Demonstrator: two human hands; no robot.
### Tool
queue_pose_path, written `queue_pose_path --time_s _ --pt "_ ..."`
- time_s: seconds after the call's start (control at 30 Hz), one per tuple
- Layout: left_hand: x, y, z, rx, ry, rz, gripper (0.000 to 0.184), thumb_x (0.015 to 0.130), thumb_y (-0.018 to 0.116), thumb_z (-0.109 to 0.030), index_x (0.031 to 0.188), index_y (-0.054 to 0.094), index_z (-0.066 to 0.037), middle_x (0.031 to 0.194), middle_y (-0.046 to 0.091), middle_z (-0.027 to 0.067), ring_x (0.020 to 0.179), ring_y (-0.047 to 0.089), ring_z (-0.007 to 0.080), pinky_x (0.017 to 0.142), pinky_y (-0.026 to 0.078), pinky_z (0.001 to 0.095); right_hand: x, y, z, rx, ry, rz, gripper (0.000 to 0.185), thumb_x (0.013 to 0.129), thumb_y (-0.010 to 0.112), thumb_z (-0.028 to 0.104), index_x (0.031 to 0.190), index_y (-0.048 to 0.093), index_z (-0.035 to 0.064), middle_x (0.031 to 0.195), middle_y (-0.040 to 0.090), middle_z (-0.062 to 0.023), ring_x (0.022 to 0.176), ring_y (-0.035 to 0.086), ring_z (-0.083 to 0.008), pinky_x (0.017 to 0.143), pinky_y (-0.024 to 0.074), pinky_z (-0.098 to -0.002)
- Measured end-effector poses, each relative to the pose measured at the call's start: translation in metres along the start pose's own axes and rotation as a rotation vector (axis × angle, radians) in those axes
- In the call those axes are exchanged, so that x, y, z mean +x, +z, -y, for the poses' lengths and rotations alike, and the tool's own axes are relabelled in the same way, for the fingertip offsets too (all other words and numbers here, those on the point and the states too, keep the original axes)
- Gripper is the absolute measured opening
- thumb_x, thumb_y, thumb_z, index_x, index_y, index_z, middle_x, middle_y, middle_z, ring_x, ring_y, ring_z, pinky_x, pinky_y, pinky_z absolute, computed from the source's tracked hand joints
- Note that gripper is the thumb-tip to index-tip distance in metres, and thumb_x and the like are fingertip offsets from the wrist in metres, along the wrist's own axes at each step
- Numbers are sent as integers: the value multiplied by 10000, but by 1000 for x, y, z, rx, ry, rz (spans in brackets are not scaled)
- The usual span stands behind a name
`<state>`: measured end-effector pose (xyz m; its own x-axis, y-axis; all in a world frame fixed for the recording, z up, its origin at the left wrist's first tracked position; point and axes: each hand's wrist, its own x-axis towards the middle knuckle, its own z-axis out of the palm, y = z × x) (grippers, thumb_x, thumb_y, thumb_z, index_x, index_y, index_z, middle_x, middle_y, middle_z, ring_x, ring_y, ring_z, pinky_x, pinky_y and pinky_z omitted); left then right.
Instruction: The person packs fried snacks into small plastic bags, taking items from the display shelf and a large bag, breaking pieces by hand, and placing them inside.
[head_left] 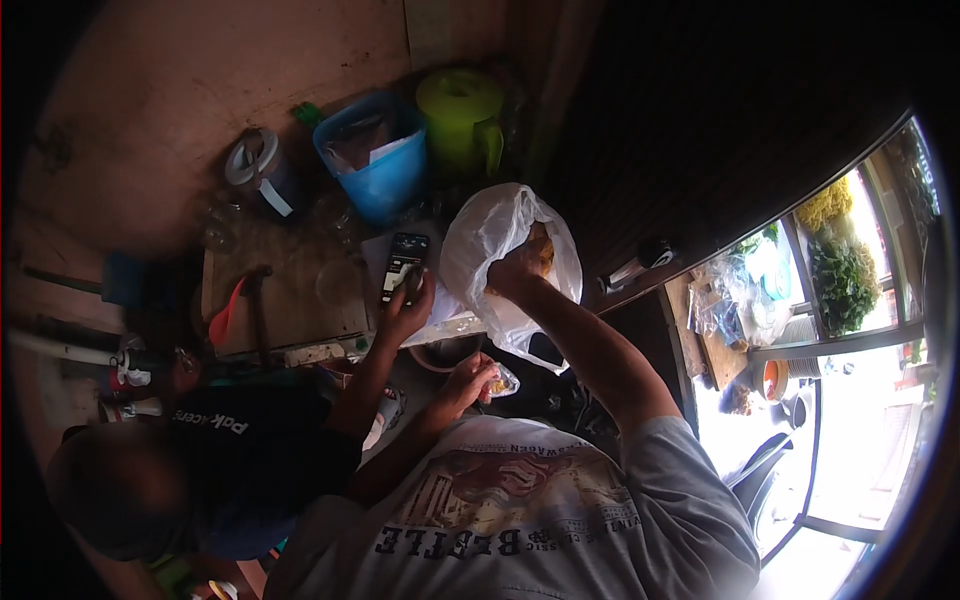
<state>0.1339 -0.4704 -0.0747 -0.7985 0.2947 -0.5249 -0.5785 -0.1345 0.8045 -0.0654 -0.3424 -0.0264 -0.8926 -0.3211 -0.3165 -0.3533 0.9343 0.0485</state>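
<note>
My right hand (512, 276) reaches into the mouth of a white plastic bag (478, 235), which stands upright at the table's edge. Orange-brown food pieces (541, 248) show inside the bag beside the hand. The fingers are sunk in it, so whether they grip anything is hidden. Close to my chest, my left hand (466, 384) is closed around a small clear plastic bag (505, 381) with some yellowish content at its opening.
Beside me on the left, a co-worker's hand (408, 308) holds a phone (404, 267). Behind stand a blue bin (375, 185), a green pitcher (458, 110) and a lidded container (262, 170). A red spoon (228, 316) and a hammer (257, 310) lie on a wooden board (300, 265).
</note>
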Motion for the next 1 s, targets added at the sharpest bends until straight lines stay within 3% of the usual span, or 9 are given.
queue_pose_path --time_s 0.13,0.23,0.43,0.5,0.63,0.73,0.83,0.93,1.0 --pt "-5 -3 5 -9 -33 11 113 959 586 -197 978 550 -92 809 576 -18 620 507 43 557 460 200 -15 -24 -3 372 104 7 468 911 535 325 1289 631 67 1382 543 -200 1320 457 -401 1123 272 -537" --pt "-4 -5 8 45 -34 31 113 958 589 -196 979 553 -91 814 575 -19 629 509 42 562 466 209 -24 -44 -3 389 154 36 518 905 524 382 1296 622 56 1398 528 -217 1335 438 -424 1131 282 -519" --pt "-4 2 16 7 -47 -15 114 954 592 -206 977 556 -100 791 576 -15 609 503 41 536 448 206 -4 -10 -12 176 3 29 595 885 570 461 1307 605 42 1466 448 -244 1360 407 -438 1103 352 -523" --pt "-6 0 14 -12 -35 22 109 958 589 -207 975 553 -106 796 578 -15 612 502 39 531 448 203 -17 -22 -20 357 74 -58 512 891 583 402 1254 631 44 1359 555 -227 1278 510 -408 1041 444 -467" --pt "-6 -7 20 31 -60 9 97 962 582 -208 966 546 -118 818 585 -16 620 505 35 528 450 194 9 1 -52 617 -95 -498 502 737 796 370 1110 680 55 1059 704 -169 1023 670 -324 901 525 -405" --pt "-6 -3 22 -66 -78 8 95 962 581 -216 956 542 -129 820 590 -19 619 505 33 524 443 188 5 -17 -66 716 -169 -377 520 729 795 388 1112 681 56 1081 697 -172 1008 674 -321 897 522 -402" --pt "-12 6 15 -11 -44 23 93 958 583 -217 975 544 -134 829 594 -20 641 515 33 534 442 186 -35 -70 -60 666 -73 -51 546 709 805 389 1131 680 66 1127 681 -175 1078 643 -327 897 514 -405" --pt "-11 5 16 -20 -67 40 97 959 585 -219 989 549 -135 841 596 -23 667 526 33 549 450 190 -25 -22 -62 442 -343 -343 532 695 807 382 1119 697 79 1124 670 -176 1125 605 -367 908 508 -422" --pt "-14 7 15 -39 -64 13 116 953 591 -202 983 545 -100 792 584 -13 603 517 41 522 453 197 -41 -16 -55 234 -324 -383 607 683 812 427 1188 670 124 1336 506 -235 1242 503 -435 948 501 -484"
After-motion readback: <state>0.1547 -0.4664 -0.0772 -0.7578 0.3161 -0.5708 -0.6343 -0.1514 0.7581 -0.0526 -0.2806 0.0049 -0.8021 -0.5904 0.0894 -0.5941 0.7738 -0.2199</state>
